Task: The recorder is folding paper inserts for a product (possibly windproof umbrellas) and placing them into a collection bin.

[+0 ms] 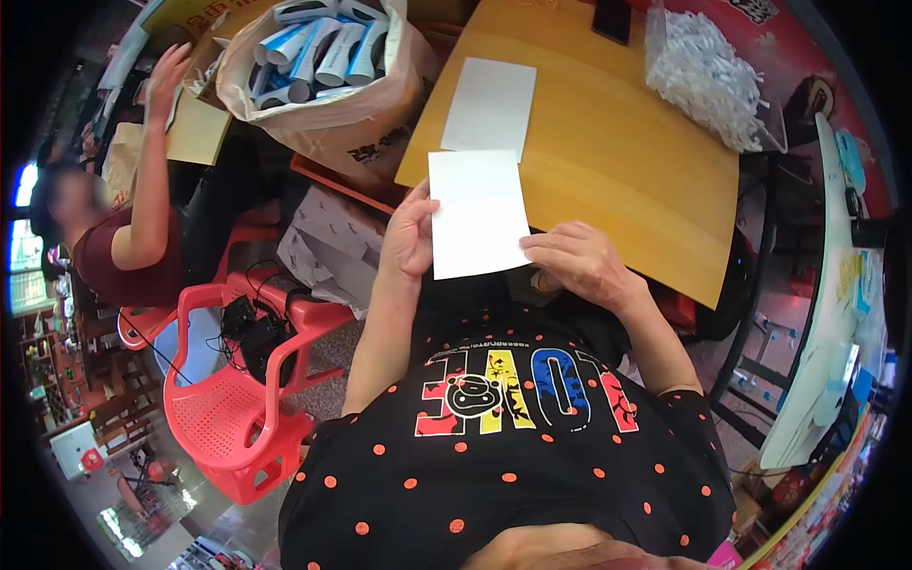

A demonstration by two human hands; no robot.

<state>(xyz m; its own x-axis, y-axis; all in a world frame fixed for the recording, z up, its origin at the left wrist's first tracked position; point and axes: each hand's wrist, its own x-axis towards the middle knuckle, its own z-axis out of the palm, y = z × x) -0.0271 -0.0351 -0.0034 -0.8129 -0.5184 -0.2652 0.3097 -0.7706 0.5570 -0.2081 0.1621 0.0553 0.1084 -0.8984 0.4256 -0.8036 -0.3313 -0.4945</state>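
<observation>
Both hands pinch white sheet (pixel 478 213): left hand (pixel 408 237) at 9, right hand (pixel 578 261) at 4; keep edges square w/ table (pixel 608 161) edge.

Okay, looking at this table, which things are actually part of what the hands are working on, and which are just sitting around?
In use:
white sheet, held at its edges by the left hand and right hand
second white sheet, flat on the wooden table

Lying about:
bag of white pieces
dark phone
sack of blue and white tubes
red chair
</observation>
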